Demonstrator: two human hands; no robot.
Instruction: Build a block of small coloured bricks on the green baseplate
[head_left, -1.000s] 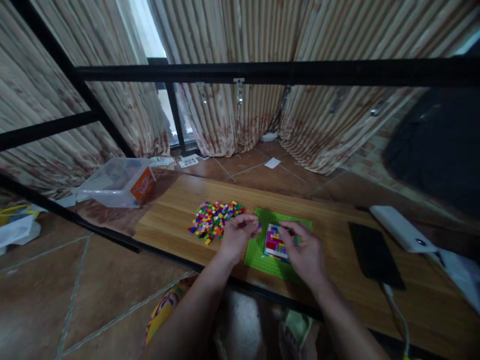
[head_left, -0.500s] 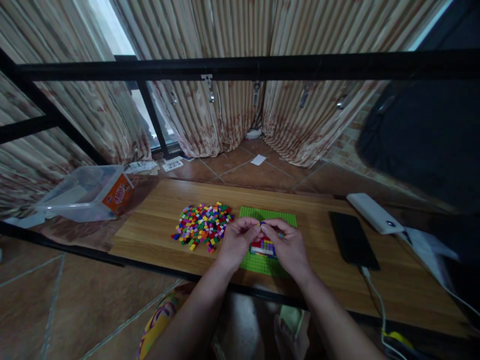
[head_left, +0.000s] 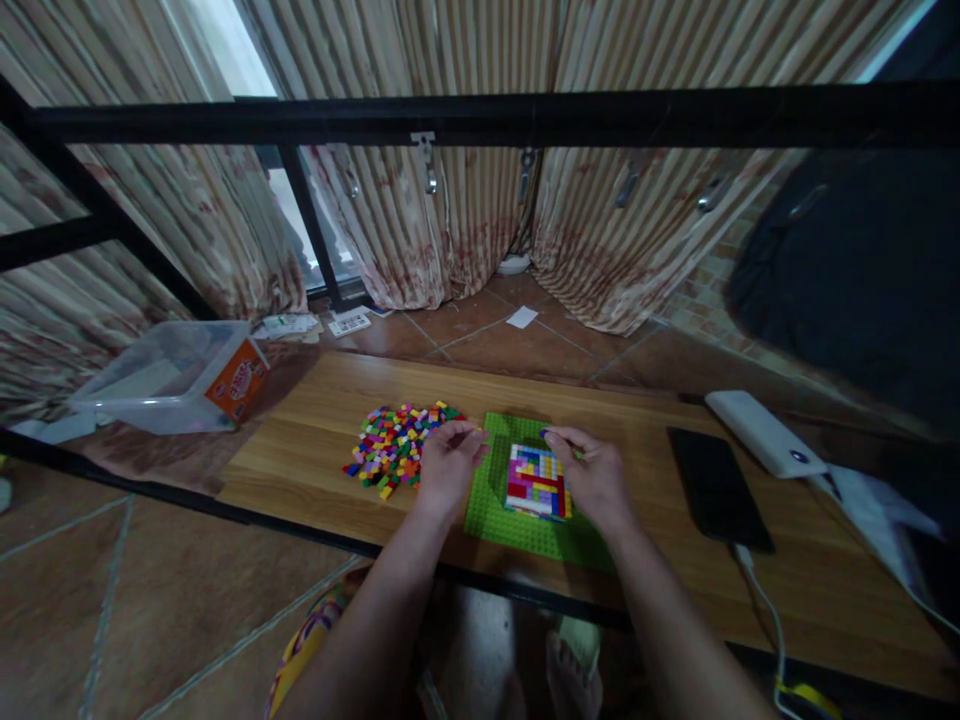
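Observation:
A green baseplate (head_left: 495,515) lies on the wooden table (head_left: 315,450) with a block of mixed-colour bricks (head_left: 535,481) built on it. My right hand (head_left: 592,478) hovers at the block's far right corner, pinching a small blue brick (head_left: 545,434) in its fingertips. To the left of the plate, my left hand (head_left: 444,468) has its fingers curled beside a pile of loose coloured bricks (head_left: 390,444). Whether the left hand holds a brick is hidden.
A black phone (head_left: 718,486) with a cable and a white power bank (head_left: 763,432) lie right of the plate. A clear plastic box (head_left: 171,376) sits on the floor at left. A black metal bar (head_left: 480,116) crosses above, curtains behind.
My hands were together over the brick block half a second ago; they have moved apart, the left toward the pile, the right to the block's far corner, uncovering the block.

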